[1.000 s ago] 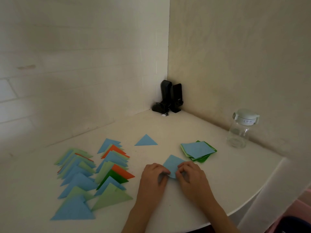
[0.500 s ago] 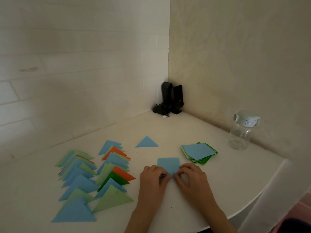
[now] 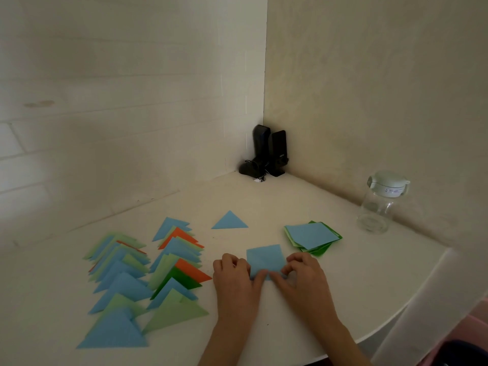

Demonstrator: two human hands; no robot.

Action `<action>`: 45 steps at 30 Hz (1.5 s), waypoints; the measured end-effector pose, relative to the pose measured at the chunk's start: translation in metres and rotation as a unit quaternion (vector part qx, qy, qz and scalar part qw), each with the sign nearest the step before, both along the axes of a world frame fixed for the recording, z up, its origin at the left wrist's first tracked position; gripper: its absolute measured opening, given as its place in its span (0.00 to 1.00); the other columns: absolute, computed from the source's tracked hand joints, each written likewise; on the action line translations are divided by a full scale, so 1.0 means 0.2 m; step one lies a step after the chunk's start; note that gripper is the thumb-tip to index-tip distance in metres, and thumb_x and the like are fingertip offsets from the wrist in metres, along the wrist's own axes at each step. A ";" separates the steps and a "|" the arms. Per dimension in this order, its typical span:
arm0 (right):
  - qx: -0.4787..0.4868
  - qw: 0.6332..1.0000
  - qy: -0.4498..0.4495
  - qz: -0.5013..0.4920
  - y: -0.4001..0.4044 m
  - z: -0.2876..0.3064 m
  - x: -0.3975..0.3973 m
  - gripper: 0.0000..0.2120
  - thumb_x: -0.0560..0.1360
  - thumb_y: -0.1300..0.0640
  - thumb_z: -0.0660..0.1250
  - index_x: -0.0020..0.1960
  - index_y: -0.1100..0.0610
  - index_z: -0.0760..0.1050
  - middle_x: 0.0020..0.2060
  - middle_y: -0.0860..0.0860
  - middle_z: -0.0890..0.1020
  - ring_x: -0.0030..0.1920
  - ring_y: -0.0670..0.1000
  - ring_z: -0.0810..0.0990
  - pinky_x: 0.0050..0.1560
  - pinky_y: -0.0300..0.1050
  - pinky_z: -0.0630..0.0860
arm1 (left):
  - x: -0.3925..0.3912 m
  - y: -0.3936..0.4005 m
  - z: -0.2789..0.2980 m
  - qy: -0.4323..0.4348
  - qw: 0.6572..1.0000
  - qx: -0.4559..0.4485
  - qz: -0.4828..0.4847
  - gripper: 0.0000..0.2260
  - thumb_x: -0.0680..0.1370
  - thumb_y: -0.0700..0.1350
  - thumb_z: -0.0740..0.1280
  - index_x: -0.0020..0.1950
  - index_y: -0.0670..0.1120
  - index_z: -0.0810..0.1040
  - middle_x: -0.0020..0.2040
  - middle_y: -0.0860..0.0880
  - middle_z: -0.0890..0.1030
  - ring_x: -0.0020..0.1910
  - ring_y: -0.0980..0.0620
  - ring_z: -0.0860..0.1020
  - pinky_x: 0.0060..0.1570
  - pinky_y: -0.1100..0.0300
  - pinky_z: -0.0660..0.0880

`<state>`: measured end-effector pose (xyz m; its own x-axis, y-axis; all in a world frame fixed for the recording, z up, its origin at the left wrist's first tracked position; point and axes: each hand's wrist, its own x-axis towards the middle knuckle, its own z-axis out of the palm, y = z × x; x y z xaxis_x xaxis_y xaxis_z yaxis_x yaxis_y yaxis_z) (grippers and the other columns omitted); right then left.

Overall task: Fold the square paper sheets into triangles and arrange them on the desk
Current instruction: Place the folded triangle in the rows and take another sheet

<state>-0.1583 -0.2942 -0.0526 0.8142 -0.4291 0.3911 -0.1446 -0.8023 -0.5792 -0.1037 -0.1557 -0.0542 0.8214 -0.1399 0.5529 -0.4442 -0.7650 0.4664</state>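
A blue square paper sheet lies flat on the white desk in front of me. My left hand pinches its near left edge, fingers curled. My right hand pinches the near right edge, thumb pointing toward the left hand. A stack of unfolded blue and green squares sits just beyond my right hand. One blue triangle lies alone further back. Two overlapping rows of folded blue, green and orange triangles spread to the left.
A clear glass jar with a pale lid stands at the right near the wall. Black speakers occupy the back corner. The desk's curved front edge runs at the lower right.
The blue sheet was tilted like a diamond under my fingers; now it lies squared to me, and both hands have slid to its near edge.
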 end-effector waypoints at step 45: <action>0.021 0.998 -0.051 0.032 0.00 0.03 -0.04 0.19 0.63 0.40 0.65 0.50 0.45 0.79 0.50 0.46 0.72 0.51 0.47 0.71 0.48 0.43 0.70 | -0.03 0.06 0.03 0.041 0.981 -0.033 -0.188 0.04 0.68 0.38 0.65 0.39 0.46 0.78 0.38 0.50 0.79 0.40 0.55 0.71 0.38 0.62 0.67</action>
<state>-0.1658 -0.2934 -0.0475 0.7972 -0.3950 0.4566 -0.0316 -0.7825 -0.6218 -0.1096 -0.1436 -0.0487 0.7606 -0.4077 0.5052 -0.6482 -0.5205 0.5558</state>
